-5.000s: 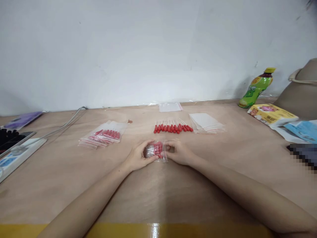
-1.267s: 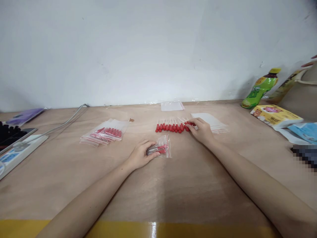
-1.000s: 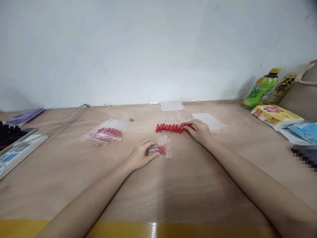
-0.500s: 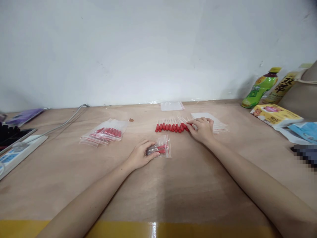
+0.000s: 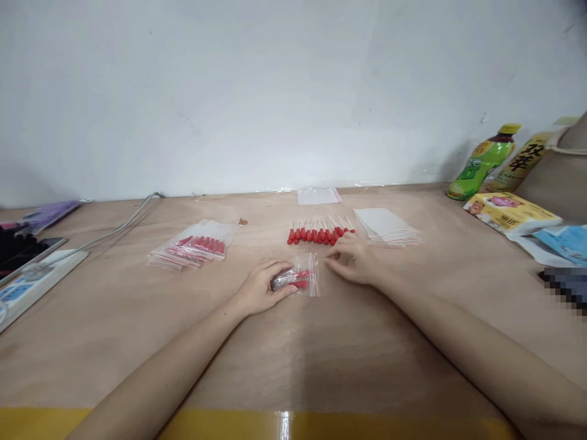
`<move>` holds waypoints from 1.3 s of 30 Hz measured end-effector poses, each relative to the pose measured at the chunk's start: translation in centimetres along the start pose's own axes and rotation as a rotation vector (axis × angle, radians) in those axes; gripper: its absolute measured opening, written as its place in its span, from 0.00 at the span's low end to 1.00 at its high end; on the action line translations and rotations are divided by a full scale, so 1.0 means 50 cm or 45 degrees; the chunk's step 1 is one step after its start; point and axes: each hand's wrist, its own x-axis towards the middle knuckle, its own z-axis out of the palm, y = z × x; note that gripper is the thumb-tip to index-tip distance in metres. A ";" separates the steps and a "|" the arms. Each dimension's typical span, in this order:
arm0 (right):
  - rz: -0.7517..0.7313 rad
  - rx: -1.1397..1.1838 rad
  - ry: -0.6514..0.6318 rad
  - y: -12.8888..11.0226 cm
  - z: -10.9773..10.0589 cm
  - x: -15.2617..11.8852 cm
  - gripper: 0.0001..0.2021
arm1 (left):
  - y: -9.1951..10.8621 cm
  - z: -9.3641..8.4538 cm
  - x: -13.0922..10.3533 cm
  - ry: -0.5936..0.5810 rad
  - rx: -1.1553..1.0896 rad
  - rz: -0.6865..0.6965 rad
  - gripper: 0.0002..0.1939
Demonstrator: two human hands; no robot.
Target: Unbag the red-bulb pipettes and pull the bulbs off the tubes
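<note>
My left hand (image 5: 266, 288) grips a clear zip bag (image 5: 308, 266) with red-tipped sticks inside, its red-striped end pointing right. Just right of that end is my right hand (image 5: 352, 260), thumb and fingers pressed together; whatever they may hold is hidden. Behind my hands lies a row of red-tipped sticks (image 5: 316, 235), red ends toward me. Filled zip bags (image 5: 202, 246) overlap in a pile at the left. A stack of flat white bags (image 5: 387, 226) rests to the right of the row, and a single flat bag (image 5: 318, 195) lies near the wall.
On the right are a green bottle (image 5: 481, 162), a yellow tissue pack (image 5: 511, 214), a blue packet (image 5: 564, 244) and a blurred dark object (image 5: 566, 284). A power strip (image 5: 41, 284) with a grey cable (image 5: 126, 223) is on the left. The wall (image 5: 275, 98) bounds the back.
My right hand has moved left and toward me, from the row's right end to beside the held bag. The bag in my left hand has shifted slightly right and toward me.
</note>
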 end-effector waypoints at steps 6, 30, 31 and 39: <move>-0.063 0.141 -0.235 -0.056 0.031 -0.001 0.08 | 0.005 -0.001 -0.002 -0.123 0.136 0.076 0.26; 0.172 0.391 -0.421 -0.085 0.016 0.010 0.05 | 0.011 -0.007 -0.004 -0.325 0.236 0.038 0.29; 0.169 0.403 -0.437 -0.082 0.013 0.008 0.06 | 0.011 -0.007 -0.005 -0.328 0.235 0.037 0.30; 0.210 0.437 -0.474 -0.073 0.006 0.007 0.04 | 0.011 -0.008 -0.006 -0.346 0.244 0.021 0.30</move>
